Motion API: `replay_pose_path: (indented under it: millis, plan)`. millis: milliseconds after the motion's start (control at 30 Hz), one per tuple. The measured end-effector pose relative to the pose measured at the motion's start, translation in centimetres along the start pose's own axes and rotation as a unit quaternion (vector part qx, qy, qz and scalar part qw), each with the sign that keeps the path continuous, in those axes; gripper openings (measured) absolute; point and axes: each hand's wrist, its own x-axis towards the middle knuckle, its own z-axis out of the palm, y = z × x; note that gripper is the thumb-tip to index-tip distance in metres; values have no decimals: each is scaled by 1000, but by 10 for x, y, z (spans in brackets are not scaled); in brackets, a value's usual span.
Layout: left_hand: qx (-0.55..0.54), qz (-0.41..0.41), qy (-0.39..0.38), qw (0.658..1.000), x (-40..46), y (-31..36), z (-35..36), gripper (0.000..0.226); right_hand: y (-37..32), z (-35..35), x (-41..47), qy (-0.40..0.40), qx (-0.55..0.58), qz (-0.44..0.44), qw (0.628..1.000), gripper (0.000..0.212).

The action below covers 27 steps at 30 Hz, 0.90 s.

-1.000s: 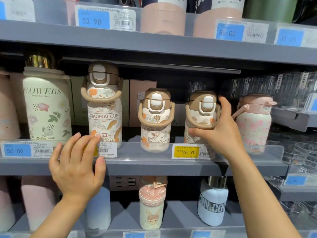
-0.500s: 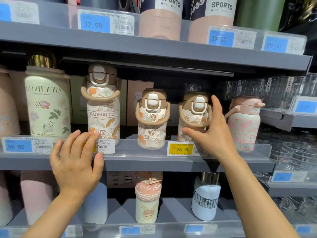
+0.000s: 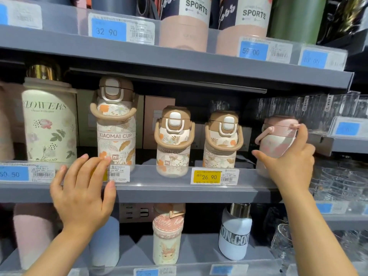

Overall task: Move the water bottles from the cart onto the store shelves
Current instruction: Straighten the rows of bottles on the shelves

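Observation:
On the middle grey shelf [image 3: 159, 189] stand a tall leaf-print bottle [image 3: 116, 126] with a brown lid, two small matching bottles [image 3: 173, 144] [image 3: 222, 142], and a pink bottle [image 3: 276, 136] at the right end. My right hand [image 3: 290, 166] curls round the pink bottle, thumb on its left side and fingers on its right near the lid. My left hand [image 3: 83, 196] hovers with fingers spread in front of the shelf edge, below the tall bottle, holding nothing. The cart is out of view.
A large cream floral flask [image 3: 49, 124] stands left of the tall bottle. The upper shelf [image 3: 179, 62] holds pink sports bottles, the lower shelf more bottles [image 3: 167, 236]. Clear glassware [image 3: 338, 180] fills the shelves to the right. Price tags line the shelf edges.
My right hand has left the second small brown-lidded bottle and moved right onto the pink bottle. My left hand has stayed by the shelf edge.

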Motion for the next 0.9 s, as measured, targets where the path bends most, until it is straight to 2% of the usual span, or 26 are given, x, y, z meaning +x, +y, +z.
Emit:
replay_pose_path:
  millis: [100,200,333,467,633,733,900]
  plan:
    - [-4,2,-2,1000,1,0,0,44,-2,-1,11,-19,-13,29,999,122]
    - [-3,2,-11,1000,2,-1,-1,44,4,-4,17,-43,10,19,999,120]
    - [-5,-3,-8,1000,0,0,-1,45,11,-12,18,-108,73,-1,991,115]
    - [-18,-8,-13,1000,-1,-2,2,44,18,-16,24,-171,72,-17,982,110]
    - [-35,-6,-22,999,-3,-4,5,45,8,-7,21,-133,36,-9,990,126]
    - [-30,-5,-19,999,-3,-3,5,45,5,-2,21,-101,29,1,994,127]
    - [-31,-9,-20,999,-3,-4,4,46,12,-12,28,-138,98,14,986,125]
